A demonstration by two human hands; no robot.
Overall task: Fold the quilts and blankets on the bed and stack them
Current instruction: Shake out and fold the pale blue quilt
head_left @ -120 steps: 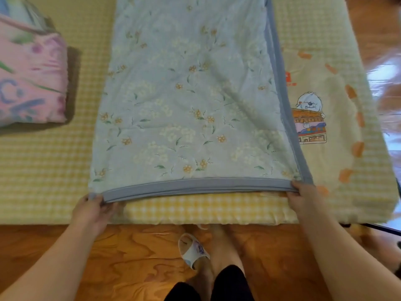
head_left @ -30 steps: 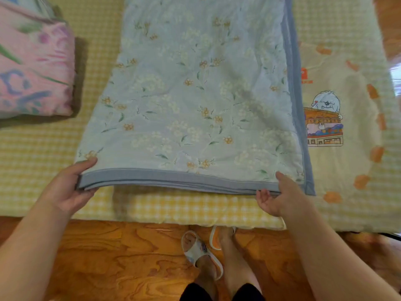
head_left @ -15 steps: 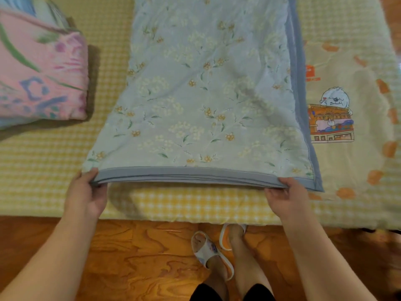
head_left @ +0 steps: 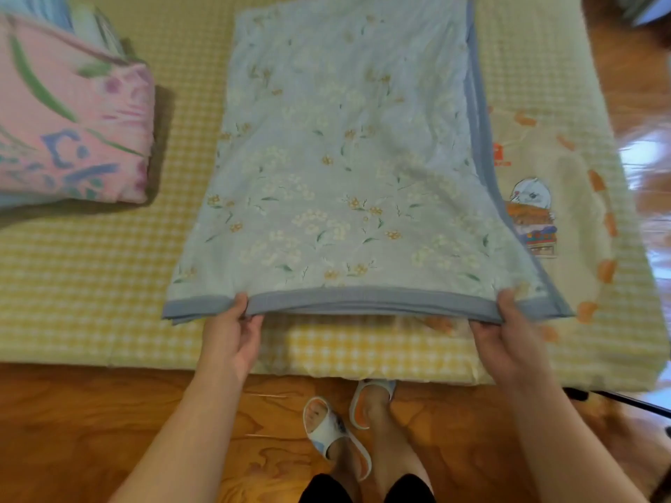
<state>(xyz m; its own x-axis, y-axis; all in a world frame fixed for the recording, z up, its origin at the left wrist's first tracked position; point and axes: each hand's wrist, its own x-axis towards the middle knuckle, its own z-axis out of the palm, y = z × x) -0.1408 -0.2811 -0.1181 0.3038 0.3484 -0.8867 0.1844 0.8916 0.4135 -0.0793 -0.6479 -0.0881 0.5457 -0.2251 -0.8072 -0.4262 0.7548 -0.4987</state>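
- My left hand (head_left: 232,334) and right hand (head_left: 508,328) each grasp the near hem of the blue quilt (head_left: 345,157), lifting it, I judge, to fold it away from me.
- It lies lengthwise on the bed (head_left: 72,285).
- One folded pink quilt (head_left: 72,132) waits at the left; two quilts in all.

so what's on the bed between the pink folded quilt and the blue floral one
Head view: only bare yellow checked bedding lies between the pink folded quilt and the blue floral quilt; they do not touch.
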